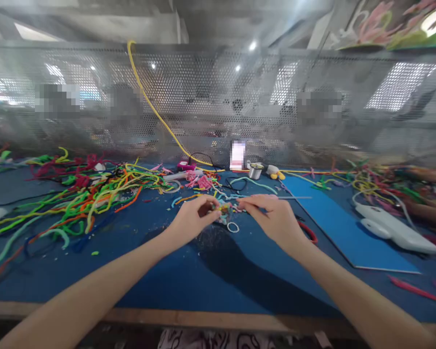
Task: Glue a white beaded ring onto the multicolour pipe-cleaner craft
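Observation:
My left hand (199, 213) is closed, thumb and fingertips pinching a small multicoloured fuzzy piece (225, 209) above the middle of the table. Close to its right side is my right hand (271, 213), its thumb and forefinger pressed together. What that pinch holds is too small to make out. A thin straight grey-blue strip (296, 197) shows beyond the right hand; I cannot tell whether the hand touches it. Just below the fuzzy piece appears a pale ring (233, 227). Light blue pipe cleaners (256, 182) lie behind both hands.
A heap of coloured pipe cleaners (109, 189) spreads over the left of the blue table (160, 286). At the back stand a lit phone (237, 156) and a metal spool (255, 171). On the right are a blue board (334, 223), a white glue gun (396, 228) and another person's hands (430, 213).

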{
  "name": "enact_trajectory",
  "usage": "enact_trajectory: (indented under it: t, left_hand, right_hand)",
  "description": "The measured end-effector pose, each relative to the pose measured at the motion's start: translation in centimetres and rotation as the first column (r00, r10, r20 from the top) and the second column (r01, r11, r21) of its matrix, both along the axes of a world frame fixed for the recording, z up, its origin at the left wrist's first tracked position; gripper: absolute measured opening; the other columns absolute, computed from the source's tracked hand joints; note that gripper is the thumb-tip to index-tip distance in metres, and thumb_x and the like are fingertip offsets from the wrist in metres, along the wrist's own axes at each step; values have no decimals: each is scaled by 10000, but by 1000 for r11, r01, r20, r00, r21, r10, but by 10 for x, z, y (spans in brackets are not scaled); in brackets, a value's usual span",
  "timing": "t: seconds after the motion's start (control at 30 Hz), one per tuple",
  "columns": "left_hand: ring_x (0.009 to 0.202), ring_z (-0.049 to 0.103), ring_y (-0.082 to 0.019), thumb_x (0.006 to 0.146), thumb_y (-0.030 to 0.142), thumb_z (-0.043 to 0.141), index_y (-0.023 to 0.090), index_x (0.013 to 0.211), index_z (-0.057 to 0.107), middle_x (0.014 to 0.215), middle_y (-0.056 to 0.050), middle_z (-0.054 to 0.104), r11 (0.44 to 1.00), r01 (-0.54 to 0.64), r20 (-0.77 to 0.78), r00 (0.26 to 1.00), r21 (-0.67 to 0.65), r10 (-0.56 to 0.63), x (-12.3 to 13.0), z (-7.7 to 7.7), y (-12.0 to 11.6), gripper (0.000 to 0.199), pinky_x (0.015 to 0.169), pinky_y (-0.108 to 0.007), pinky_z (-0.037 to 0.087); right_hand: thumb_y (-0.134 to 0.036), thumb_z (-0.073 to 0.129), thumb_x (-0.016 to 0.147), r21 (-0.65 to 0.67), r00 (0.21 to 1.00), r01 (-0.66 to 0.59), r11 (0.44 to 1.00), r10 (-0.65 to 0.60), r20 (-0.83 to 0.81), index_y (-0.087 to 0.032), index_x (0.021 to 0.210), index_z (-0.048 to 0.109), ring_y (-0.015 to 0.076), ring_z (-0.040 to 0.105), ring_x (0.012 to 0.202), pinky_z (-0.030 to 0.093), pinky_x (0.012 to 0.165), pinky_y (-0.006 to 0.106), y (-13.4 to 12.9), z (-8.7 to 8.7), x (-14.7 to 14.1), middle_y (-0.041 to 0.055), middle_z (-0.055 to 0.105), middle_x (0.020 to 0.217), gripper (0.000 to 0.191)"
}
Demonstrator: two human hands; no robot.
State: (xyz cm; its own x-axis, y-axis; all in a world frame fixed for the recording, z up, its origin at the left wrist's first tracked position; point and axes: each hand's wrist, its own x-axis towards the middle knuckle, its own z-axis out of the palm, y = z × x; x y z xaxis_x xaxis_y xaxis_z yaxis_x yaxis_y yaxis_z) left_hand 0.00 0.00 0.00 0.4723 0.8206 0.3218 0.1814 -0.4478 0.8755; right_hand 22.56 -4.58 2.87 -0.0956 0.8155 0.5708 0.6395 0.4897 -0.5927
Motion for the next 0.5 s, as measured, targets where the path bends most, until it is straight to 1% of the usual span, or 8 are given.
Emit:
enact_trajectory:
  t: [0.07, 0.1, 0.2, 0.27, 0.33, 0.37, 0.43, 0.5]
  left_hand:
    - [749, 651, -140, 860, 340, 647, 176, 1017, 610, 839, -10, 685, 1000, -20, 31, 999, -5, 20, 8, -2, 3, 230, 741, -271, 508]
    - [742, 647, -140, 859, 332, 646, 176, 1012, 608, 823, -6, 679, 999, -33, 39, 999, -10, 34, 12, -5, 3, 222, 732, -267, 504]
    - [704, 618, -128, 866, 308, 630, 177, 997, 603, 783, 9, 653, 997, -72, 31, 997, -12, 72, 19, -18, 1, 187, 684, -247, 482]
    - [690, 600, -122, 878, 322, 621, 177, 992, 602, 771, 14, 636, 997, -77, 2, 997, -14, 77, 19, -27, 0, 185, 671, -241, 471]
    - [699, 596, -120, 885, 344, 623, 176, 999, 600, 778, 14, 628, 997, -69, -5, 998, -33, 69, 17, -33, 0, 204, 687, -242, 472]
    - [710, 598, -119, 884, 349, 626, 176, 1001, 597, 790, 13, 625, 997, -64, 4, 998, -47, 64, 15, -35, 1, 210, 701, -243, 473]
    - [726, 600, -117, 880, 349, 633, 178, 1001, 593, 813, 12, 619, 996, -60, 31, 998, -68, 62, 12, -37, 3, 214, 718, -245, 475]
    - [724, 598, -117, 873, 349, 638, 182, 999, 594, 819, 12, 615, 996, -49, 42, 998, -76, 52, 10, -38, 5, 214, 711, -247, 473]
  right_hand:
    - [-393, 686, 859, 67, 998, 63, 996, -61, -32, -381, 813, 756, 275, 708, 791, 567, 726, 492, -1, -2, -2, -8, 758, 796, 85]
    - [-408, 695, 853, 104, 996, 83, 991, -79, -50, -370, 774, 740, 278, 695, 776, 559, 718, 497, -1, -5, -2, 0, 747, 771, 98]
    - [-435, 673, 868, 172, 997, 61, 983, -52, -60, -334, 795, 696, 288, 669, 853, 535, 799, 516, 4, -17, 1, 29, 740, 855, 127]
    - [-451, 616, 906, 147, 994, 54, 988, -39, -101, -313, 841, 679, 284, 653, 876, 527, 827, 509, 9, -25, 5, 46, 723, 881, 165]
    - [-479, 532, 953, 70, 973, 68, 995, -50, -226, -290, 813, 659, 256, 642, 793, 539, 796, 478, 13, -31, 11, 41, 670, 755, 268]
    - [-492, 498, 970, 33, 947, 58, 998, -44, -320, -282, 811, 654, 235, 634, 740, 550, 782, 461, 15, -32, 13, 27, 631, 685, 306]
    - [-505, 490, 977, -16, 864, -11, 1000, 1, -503, -280, 920, 674, 205, 639, 700, 573, 785, 439, 19, -33, 19, 0, 601, 646, 296]
    - [-495, 584, 934, -15, 804, -36, 999, 20, -594, -279, 1060, 694, 193, 672, 762, 583, 824, 430, 24, -32, 25, 5, 668, 768, 273]
